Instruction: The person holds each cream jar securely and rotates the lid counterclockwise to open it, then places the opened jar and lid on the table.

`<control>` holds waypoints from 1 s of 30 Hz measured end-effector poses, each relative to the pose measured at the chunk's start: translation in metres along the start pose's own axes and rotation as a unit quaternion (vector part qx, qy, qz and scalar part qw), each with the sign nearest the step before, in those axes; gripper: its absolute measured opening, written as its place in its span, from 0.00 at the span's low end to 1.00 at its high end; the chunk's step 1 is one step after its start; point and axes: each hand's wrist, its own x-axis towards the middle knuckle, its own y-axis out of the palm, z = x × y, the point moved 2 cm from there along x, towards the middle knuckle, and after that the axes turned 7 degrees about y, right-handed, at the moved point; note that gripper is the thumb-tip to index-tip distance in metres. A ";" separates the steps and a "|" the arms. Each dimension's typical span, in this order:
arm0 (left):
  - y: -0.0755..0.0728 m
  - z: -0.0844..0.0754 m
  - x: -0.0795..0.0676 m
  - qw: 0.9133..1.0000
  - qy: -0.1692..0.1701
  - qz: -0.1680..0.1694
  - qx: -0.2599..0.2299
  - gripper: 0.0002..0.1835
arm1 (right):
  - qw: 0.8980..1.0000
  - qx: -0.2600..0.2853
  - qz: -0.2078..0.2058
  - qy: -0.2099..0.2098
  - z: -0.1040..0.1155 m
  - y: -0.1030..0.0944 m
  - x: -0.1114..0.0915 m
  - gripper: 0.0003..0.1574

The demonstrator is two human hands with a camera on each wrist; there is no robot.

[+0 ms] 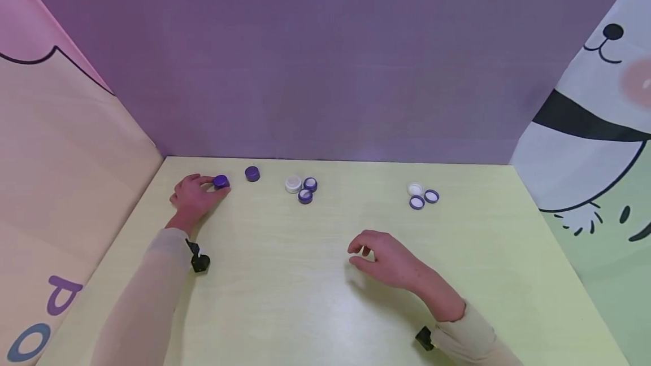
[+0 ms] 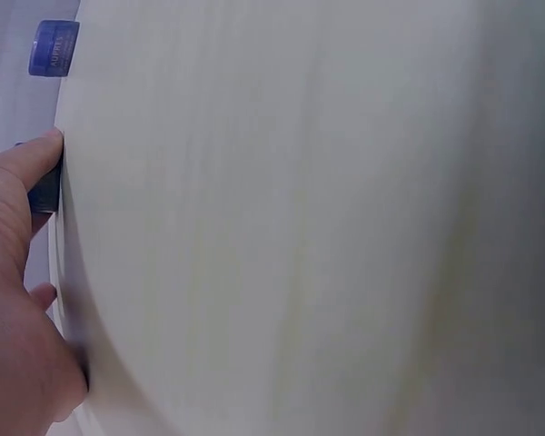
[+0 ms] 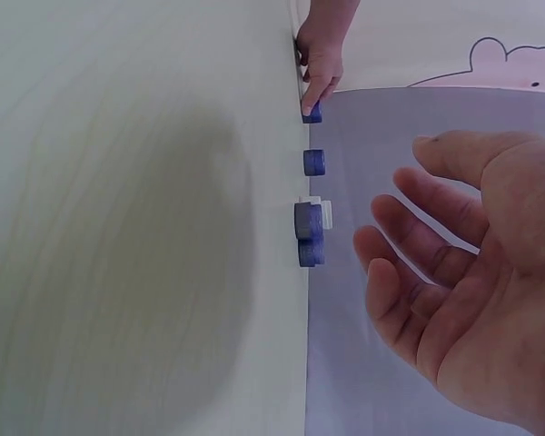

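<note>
At the table's far left, my left hand (image 1: 195,195) pinches a small purple jar (image 1: 221,182) between thumb and fingers. In the left wrist view the thumb covers part of this jar (image 2: 45,193). Another purple jar (image 1: 252,173), with lettering on its side, stands just right of it. My right hand (image 1: 389,258) hovers over the middle of the table, fingers loosely curled and holding nothing. Beyond it is a cluster of a white jar (image 1: 293,184) and two purple-rimmed jars (image 1: 305,196), set close together with pale tops facing up.
Farther right lie three shallow round pieces resembling upturned lids, one white (image 1: 415,189) and two purple-rimmed (image 1: 431,196). A purple wall (image 1: 325,72) rises behind the pale wooden table (image 1: 285,298). Printed panels (image 1: 66,157) flank both sides.
</note>
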 end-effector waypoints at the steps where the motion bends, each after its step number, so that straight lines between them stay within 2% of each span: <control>1: -0.001 -0.001 0.000 1.000 0.001 -0.002 -0.001 0.44 | 1.000 -0.001 0.000 -0.002 0.000 0.000 0.000 0.08; 8: 0.000 -0.003 -0.009 0.999 0.005 -0.022 -0.039 0.41 | 1.000 -0.004 0.013 -0.008 0.000 -0.001 0.001 0.08; 14: 0.000 -0.011 -0.008 0.996 0.040 -0.055 -0.060 0.36 | 1.000 -0.005 0.011 -0.008 0.000 -0.001 0.001 0.09; 20: -0.004 -0.025 -0.015 0.994 0.063 -0.038 -0.086 0.35 | 1.000 -0.005 0.022 -0.009 0.001 0.001 -0.002 0.10; 26: -0.005 -0.045 -0.028 0.982 0.127 -0.020 -0.142 0.30 | 0.999 -0.001 0.033 -0.014 0.000 0.003 -0.005 0.10; 30: -0.002 -0.060 -0.044 0.974 0.169 -0.017 -0.151 0.25 | 0.999 0.006 0.040 -0.004 -0.005 0.006 -0.010 0.09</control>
